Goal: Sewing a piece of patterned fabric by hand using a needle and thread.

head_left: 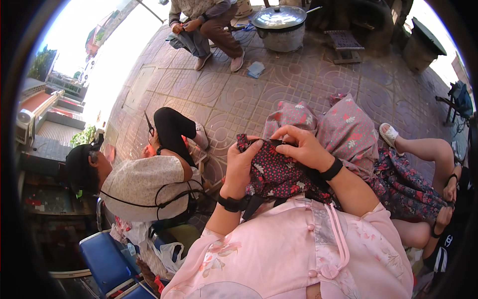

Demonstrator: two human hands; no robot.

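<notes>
Above the pink floral lap (298,249), both hands are gripped on a dark cloth with red and white flowers (279,174). The left hand (240,162) has its fingers closed round the cloth's left edge, thumb on top; the right hand (303,145) pinches the upper edge, fingers curled tight together. Each wrist wears a black band. Black straps hang from the cloth toward the lap.

Beyond the cloth, a pink-grey flowered fabric (343,129) lies draped across the paving, touching the cloth's far side. At the far end of the pavement, well apart from the cloth, stands a big metal pot with a domed lid (280,25) shut on it, so I cannot tell what is inside. Beside the pot, a seated person (209,22) bends over something in their hands.

Left of the cloth, another person in a pale speckled top (144,184) sits low, near a blue plastic chair (107,264) with a white plastic bag (169,251) just beside it. Right of the cloth, a bare leg with a white sandal (389,133) stretches over the paving.

Between the cloth and the pot the patterned paving tiles (234,94) lie open, with only a small blue scrap (255,69) there.
</notes>
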